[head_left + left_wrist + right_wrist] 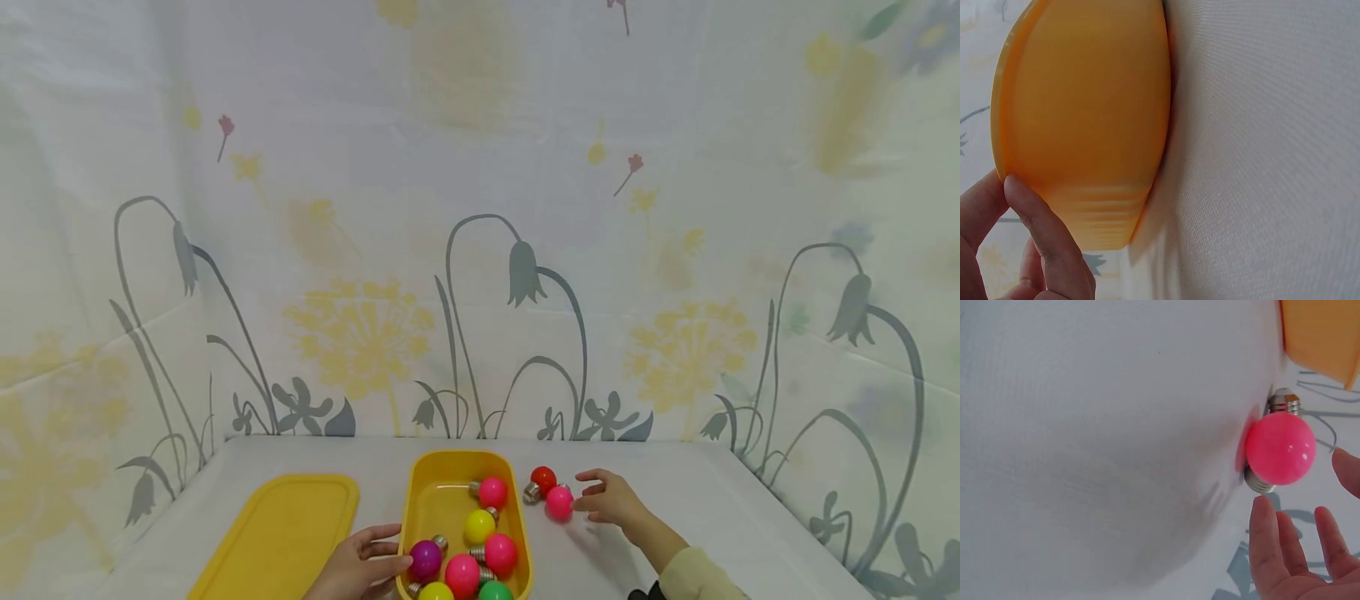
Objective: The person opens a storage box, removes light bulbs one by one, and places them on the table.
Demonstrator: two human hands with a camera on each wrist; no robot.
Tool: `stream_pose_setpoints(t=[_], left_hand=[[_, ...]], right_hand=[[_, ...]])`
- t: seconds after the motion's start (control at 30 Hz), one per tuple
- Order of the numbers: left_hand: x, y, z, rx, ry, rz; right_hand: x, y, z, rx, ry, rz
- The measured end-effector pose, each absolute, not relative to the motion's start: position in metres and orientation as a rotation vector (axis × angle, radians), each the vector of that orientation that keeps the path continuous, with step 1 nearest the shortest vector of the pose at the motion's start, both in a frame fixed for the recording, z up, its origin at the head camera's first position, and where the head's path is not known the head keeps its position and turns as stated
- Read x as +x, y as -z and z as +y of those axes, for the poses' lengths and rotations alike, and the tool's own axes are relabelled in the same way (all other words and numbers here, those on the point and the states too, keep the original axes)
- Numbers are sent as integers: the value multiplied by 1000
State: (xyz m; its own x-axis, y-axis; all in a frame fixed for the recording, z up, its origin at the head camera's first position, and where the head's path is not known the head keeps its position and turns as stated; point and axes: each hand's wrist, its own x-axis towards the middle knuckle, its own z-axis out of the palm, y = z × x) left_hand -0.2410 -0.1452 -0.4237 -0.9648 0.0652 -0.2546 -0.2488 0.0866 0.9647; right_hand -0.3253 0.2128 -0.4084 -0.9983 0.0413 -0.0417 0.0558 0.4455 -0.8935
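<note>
A yellow plastic box point(438, 510) stands on the white table and holds several coloured bulbs with silver screw bases, among them a purple bulb point(425, 560) and a yellow bulb point(478, 527). My left hand point(363, 562) pinches the box's left rim between thumb and finger; the left wrist view shows the box's outer wall point(1085, 94) beside these fingers. Right of the box, a pink bulb point(1282, 449) and a red bulb point(543, 478) lie close together. My right hand point(611, 500) hovers just beside the pink bulb, fingers spread and holding nothing.
A flat yellow lid point(281, 533) lies on the table left of the box. Behind the table point(375, 467) hangs a flower-printed curtain point(487, 358), which also runs along both sides. A small black object point(647, 592) shows by the right sleeve.
</note>
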Motion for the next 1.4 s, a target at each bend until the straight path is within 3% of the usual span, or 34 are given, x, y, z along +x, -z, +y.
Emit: stream_pose_setpoints(t=[1.4], left_hand=[[-239, 421, -139, -288, -1941, 2159]], right_hand=[[-330, 361, 185, -93, 1755, 2601]])
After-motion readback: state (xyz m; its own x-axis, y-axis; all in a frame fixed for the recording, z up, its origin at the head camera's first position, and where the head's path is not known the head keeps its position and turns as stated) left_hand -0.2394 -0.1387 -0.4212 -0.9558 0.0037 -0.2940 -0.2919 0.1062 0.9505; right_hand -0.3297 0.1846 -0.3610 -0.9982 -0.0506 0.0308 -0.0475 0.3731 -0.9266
